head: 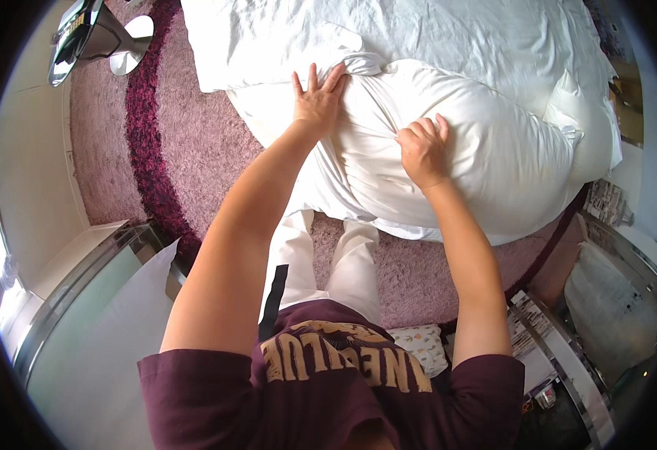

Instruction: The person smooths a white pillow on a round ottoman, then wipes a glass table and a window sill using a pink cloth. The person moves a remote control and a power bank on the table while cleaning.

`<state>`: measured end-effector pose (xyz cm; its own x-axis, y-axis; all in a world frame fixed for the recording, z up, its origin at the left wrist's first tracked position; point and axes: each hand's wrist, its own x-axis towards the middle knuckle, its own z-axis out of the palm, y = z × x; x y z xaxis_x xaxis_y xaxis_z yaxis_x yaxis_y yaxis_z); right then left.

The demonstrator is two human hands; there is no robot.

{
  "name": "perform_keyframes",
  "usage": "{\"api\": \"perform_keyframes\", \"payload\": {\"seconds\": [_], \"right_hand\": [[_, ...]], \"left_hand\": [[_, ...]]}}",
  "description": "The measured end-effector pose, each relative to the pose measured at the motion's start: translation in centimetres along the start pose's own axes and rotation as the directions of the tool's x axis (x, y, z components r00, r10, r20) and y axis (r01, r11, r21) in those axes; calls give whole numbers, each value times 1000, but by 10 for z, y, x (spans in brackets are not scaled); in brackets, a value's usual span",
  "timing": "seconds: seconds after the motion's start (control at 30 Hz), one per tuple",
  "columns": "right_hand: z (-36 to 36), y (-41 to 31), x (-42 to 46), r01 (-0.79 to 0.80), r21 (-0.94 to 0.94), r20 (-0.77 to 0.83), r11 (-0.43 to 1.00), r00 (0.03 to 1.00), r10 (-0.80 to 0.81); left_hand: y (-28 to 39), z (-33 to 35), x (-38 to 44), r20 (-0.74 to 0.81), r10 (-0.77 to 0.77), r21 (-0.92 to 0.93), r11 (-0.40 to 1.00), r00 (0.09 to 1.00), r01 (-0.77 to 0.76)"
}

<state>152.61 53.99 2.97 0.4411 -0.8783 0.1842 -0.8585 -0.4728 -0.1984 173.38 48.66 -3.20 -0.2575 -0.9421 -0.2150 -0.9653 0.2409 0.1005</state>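
A bulky white duvet (491,152) lies bunched over the near side of a bed covered with a white sheet (463,34). My left hand (317,104) rests palm down at its left part, fingers spread, beside a twisted fold of white fabric (362,62). Further right, my right hand (425,149) has its fingers curled into the duvet, and creases run towards the fingertips. The thumb of that hand is hidden. At the far right, a puffed corner (567,104) of white bedding sticks up.
A pink rug (205,135) with a dark purple band (143,129) covers the floor. At upper left stands a pedestal with a round, shiny base (131,45). Glass-topped furniture (86,315) is behind me at left. A patterned cushion (421,343) lies behind my legs.
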Motion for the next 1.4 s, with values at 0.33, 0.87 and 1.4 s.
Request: {"api": "perform_keyframes", "payload": {"seconds": [0.33,0.87,1.4], "right_hand": [[20,-55,37,184,34,372,982,910,-183],[56,-45,-37,374,-52,182,926,915,-360],[-105,-50,-45,-76,185,-315,980,940,132]], "left_hand": [[16,13,-69,-119,89,-312,942,989,-122],[29,38,-139,130,252,-315,928,959,-201],[75,-93,-173,-241,365,-224,881,899,-418]]}}
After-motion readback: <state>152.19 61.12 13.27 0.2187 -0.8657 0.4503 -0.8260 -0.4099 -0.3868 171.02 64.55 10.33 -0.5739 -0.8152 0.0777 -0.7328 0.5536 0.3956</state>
